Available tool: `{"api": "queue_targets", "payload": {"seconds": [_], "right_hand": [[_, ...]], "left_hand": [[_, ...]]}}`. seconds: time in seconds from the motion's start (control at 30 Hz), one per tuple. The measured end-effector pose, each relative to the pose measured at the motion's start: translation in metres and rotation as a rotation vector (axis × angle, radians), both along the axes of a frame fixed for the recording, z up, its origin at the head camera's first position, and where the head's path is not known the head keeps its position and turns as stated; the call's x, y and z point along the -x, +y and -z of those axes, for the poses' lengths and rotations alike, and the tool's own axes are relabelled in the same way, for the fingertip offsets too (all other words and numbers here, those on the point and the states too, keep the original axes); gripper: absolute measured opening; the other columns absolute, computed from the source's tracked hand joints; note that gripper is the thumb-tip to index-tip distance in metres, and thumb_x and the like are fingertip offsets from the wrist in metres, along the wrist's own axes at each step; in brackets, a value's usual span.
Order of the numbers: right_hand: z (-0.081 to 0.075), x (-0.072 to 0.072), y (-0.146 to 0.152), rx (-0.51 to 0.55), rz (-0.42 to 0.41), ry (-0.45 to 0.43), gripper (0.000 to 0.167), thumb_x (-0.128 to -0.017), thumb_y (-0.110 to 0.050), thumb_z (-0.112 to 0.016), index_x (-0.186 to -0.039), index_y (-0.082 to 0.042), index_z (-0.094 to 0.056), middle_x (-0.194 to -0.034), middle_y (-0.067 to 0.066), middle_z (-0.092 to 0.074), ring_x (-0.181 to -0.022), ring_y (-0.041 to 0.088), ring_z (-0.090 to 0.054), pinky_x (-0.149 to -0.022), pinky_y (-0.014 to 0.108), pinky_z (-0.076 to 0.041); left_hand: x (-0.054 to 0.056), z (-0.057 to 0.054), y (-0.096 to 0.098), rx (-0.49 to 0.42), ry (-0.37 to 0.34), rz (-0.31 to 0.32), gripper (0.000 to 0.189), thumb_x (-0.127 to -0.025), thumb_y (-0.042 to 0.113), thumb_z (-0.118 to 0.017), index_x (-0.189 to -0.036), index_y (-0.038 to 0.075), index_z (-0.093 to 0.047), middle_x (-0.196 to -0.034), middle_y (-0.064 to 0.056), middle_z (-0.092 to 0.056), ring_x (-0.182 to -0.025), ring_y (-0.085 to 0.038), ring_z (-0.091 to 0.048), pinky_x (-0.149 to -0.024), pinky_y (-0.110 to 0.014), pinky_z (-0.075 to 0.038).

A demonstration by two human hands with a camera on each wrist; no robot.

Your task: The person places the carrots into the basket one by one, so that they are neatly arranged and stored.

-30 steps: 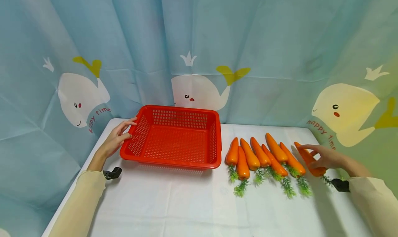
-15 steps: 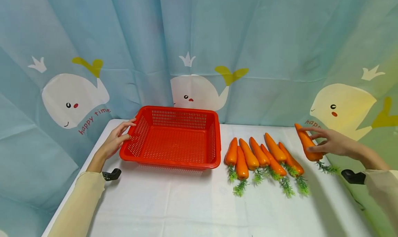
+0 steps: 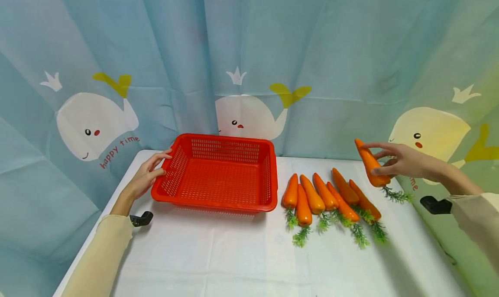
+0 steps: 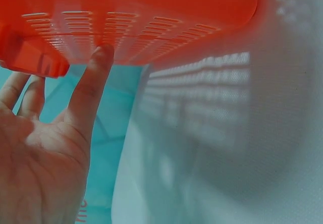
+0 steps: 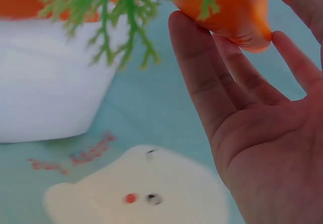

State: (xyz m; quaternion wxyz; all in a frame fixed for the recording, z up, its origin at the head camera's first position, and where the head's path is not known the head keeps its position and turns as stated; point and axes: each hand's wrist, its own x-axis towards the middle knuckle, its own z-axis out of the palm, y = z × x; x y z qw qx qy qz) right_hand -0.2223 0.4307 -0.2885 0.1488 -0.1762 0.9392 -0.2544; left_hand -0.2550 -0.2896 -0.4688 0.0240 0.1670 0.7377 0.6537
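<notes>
A red plastic basket (image 3: 218, 206) with slotted walls stands left of centre on the white table. My left hand (image 3: 145, 175) holds its left rim, fingertips over the edge. The left wrist view shows the thumb (image 4: 91, 90) against the slotted outer wall (image 4: 126, 27). My right hand (image 3: 407, 160) pinches an orange carrot (image 3: 370, 165) between thumb and fingers, above the table's right back corner. This carrot is tilted, tip up and left, with its green leaves hanging at the lower right. The right wrist view shows fingers around the carrot's thick end (image 5: 227, 12).
Several carrots (image 3: 313, 193) with green leafy tops lie in a row right of the basket, tips toward the back. A blue curtain (image 3: 343, 50) printed with whales hangs right behind the table (image 3: 234, 262). Each wrist carries a black device (image 3: 435, 205).
My right hand has lifted the carrot off the table at the far right, then carried it up and left toward the other carrots. My left hand and the basket have stayed in place.
</notes>
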Motion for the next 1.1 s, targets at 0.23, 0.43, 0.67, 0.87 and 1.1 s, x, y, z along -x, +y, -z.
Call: {"api": "queue_targets", "payload": {"seconds": [0.23,0.43,0.67,0.87,1.1], "right_hand": [[-0.021,0.018,-0.048,0.023,-0.055,-0.041,0.073,-0.095,-0.022,-0.076,-0.156,-0.013,-0.037,-0.146,0.030,-0.047,-0.102,0.018,-0.072,-0.081,0.033,-0.057],[-0.029,0.036,-0.095,0.052,-0.100,-0.089,0.076,-0.093,-0.028,-0.078,-0.157,-0.018,-0.038,-0.147,0.027,-0.047,-0.106,0.025,-0.071,-0.084,0.040,-0.058],[-0.024,0.056,-0.155,0.094,-0.158,-0.142,0.078,-0.091,-0.029,-0.080,-0.157,-0.023,-0.039,-0.147,0.023,-0.048,-0.111,0.029,-0.069,-0.088,0.046,-0.058],[-0.004,0.072,-0.201,0.180,-0.210,-0.166,0.075,-0.091,-0.021,-0.081,-0.155,-0.022,-0.043,-0.144,0.021,-0.051,-0.107,0.030,-0.070,-0.083,0.043,-0.060],[0.021,0.089,-0.249,0.224,-0.258,-0.145,0.074,-0.092,-0.017,-0.079,-0.155,-0.021,-0.043,-0.143,0.017,-0.053,-0.114,0.033,-0.066,-0.080,0.041,-0.061]], "left_hand": [[0.000,0.000,0.000,0.002,0.001,-0.006,0.042,-0.095,-0.006,-0.048,-0.137,-0.003,-0.047,-0.169,-0.010,-0.023,-0.154,-0.038,-0.011,-0.088,-0.027,-0.057],[0.001,0.001,0.001,0.008,-0.003,-0.014,0.043,-0.094,-0.005,-0.049,-0.136,-0.001,-0.048,-0.169,-0.009,-0.024,-0.154,-0.037,-0.014,-0.089,-0.026,-0.056],[0.002,0.003,-0.001,0.007,0.000,-0.015,0.043,-0.094,-0.006,-0.048,-0.137,-0.002,-0.048,-0.169,-0.010,-0.024,-0.155,-0.036,-0.011,-0.090,-0.025,-0.056],[0.002,0.004,0.002,0.001,-0.009,-0.004,0.043,-0.094,-0.006,-0.048,-0.137,-0.003,-0.047,-0.169,-0.009,-0.024,-0.156,-0.034,-0.009,-0.090,-0.026,-0.055],[0.005,0.003,0.006,-0.001,-0.006,0.002,0.042,-0.094,-0.005,-0.048,-0.137,-0.002,-0.047,-0.169,-0.008,-0.024,-0.156,-0.034,-0.010,-0.090,-0.027,-0.056]]}}
